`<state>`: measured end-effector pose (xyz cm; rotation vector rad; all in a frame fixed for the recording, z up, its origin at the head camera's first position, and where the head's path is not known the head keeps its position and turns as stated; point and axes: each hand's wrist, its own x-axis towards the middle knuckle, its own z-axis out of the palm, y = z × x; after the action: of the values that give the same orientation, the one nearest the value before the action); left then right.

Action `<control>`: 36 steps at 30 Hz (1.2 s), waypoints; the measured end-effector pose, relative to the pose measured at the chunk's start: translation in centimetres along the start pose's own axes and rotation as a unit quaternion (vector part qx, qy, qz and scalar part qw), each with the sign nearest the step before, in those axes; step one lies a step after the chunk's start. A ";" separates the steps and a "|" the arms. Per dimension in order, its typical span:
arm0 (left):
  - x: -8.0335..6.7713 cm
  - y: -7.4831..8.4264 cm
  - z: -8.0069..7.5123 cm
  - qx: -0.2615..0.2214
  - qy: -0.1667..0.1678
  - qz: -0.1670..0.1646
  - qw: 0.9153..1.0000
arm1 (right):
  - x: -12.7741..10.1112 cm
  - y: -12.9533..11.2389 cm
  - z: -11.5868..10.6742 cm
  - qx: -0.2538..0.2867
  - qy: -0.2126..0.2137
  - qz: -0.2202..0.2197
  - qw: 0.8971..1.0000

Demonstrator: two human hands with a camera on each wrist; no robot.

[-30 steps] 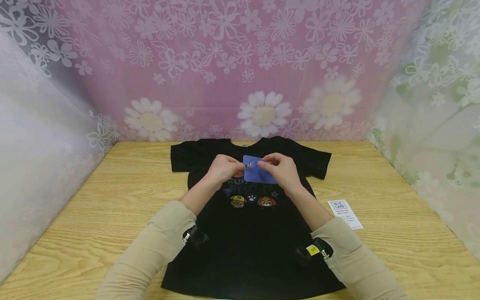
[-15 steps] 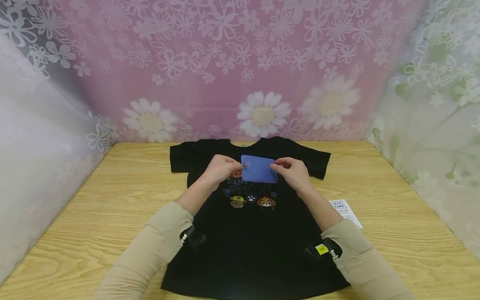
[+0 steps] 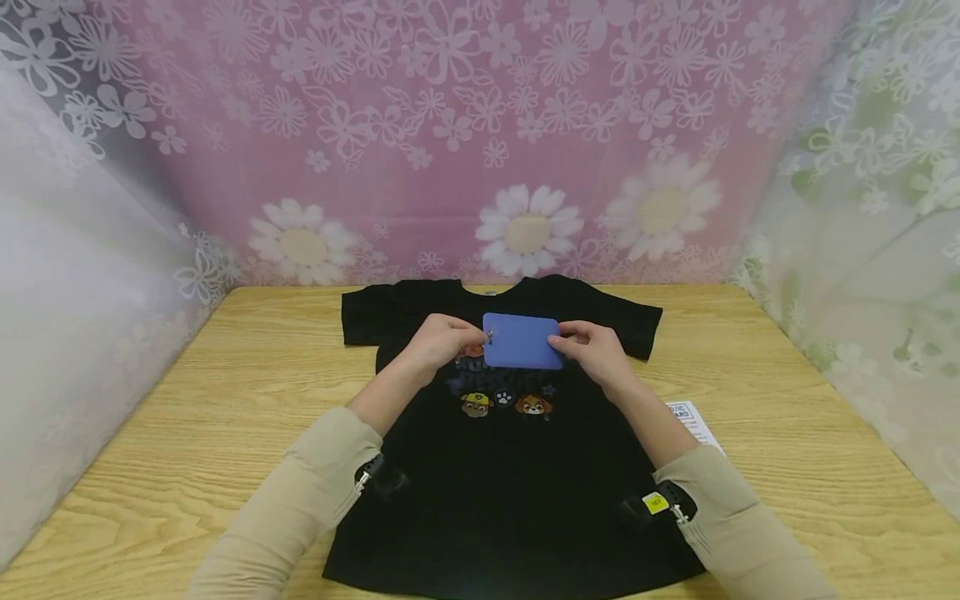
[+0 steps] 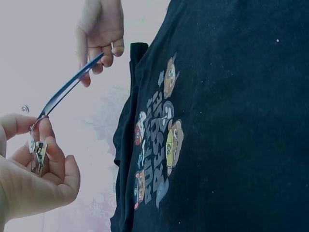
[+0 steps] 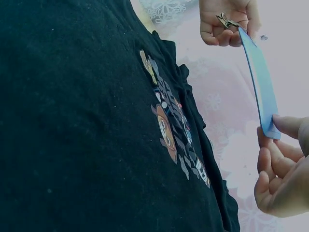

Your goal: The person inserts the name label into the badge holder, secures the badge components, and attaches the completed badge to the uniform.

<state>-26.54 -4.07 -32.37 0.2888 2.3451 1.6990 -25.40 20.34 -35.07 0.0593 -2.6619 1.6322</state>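
Beige sleeves point(image 3: 300, 508) at the near edge, a dark wrist strap on each; right one has a yellow tag. Black t-shirt point(image 3: 510, 500) lies flat on the wooden table point(image 3: 187, 433), hem near, collar far, cartoon dog print point(image 3: 504, 403) on the chest. White printed card point(image 3: 693, 423) on the table just right of the shirt, partly hidden by the right forearm. Both hands held above the chest print with a blue card holder point(image 3: 522, 341) between them, clear of the shirt. Left hand point(image 3: 438, 343): thumb and fingers curled, pinching the metal clip point(image 4: 38, 155) at the holder's left end. Right hand point(image 3: 594, 348): fingertips pinch the holder's right edge, other fingers loosely curled. Far side: pink flower-pattern curtain point(image 3: 480, 133), pale curtains left and right
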 end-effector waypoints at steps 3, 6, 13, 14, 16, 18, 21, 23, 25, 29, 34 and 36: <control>0.0 -0.2 -0.1 -0.005 -0.006 0.006 1.000 | 0.0 0.1 -0.1 0.025 -0.003 0.007 1.000; 0.0 -0.2 -0.2 -0.020 -0.014 0.010 1.000 | 0.0 0.1 -0.2 0.051 -0.005 0.017 0.999; 0.0 -0.3 -0.3 -0.028 -0.029 0.016 0.999 | 0.0 -0.1 -0.2 0.096 -0.017 0.030 0.995; 0.0 -0.3 -0.3 -0.028 -0.030 0.015 0.999 | 0.0 0.0 -0.3 0.101 -0.019 0.031 0.994; 0.0 -0.3 -0.3 -0.026 -0.031 0.016 0.999 | 0.1 0.0 -0.3 0.114 -0.023 0.034 0.993; 0.1 -0.3 -0.4 -0.021 -0.030 0.016 0.999 | 0.2 0.1 -0.3 0.128 -0.028 0.038 0.991; 0.0 -0.2 -0.4 -0.010 -0.030 0.019 0.999 | 0.1 0.0 -0.4 0.152 -0.039 0.045 0.987; 0.0 -0.2 -0.4 -0.002 -0.029 0.019 0.999 | 0.0 -0.1 -0.5 0.166 -0.045 0.050 0.984; 0.0 -0.2 -0.4 0.004 -0.028 0.019 0.999 | -0.1 -0.2 -0.6 0.179 -0.051 0.051 0.981; 0.2 -0.3 -0.4 0.014 -0.023 0.019 0.999 | -0.1 -0.3 -0.5 0.196 -0.055 0.051 0.978; 0.3 -0.7 -0.4 0.037 -0.026 0.023 0.999 | -0.1 -0.3 -0.5 0.200 -0.062 0.055 0.976; 0.3 -0.8 -0.3 0.046 -0.028 0.027 0.998 | -0.2 -0.3 -0.5 0.205 -0.066 0.057 0.975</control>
<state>-26.90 -4.55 -33.02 0.4138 2.3981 1.5874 -25.22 20.71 -34.59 0.0218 -2.4038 2.2656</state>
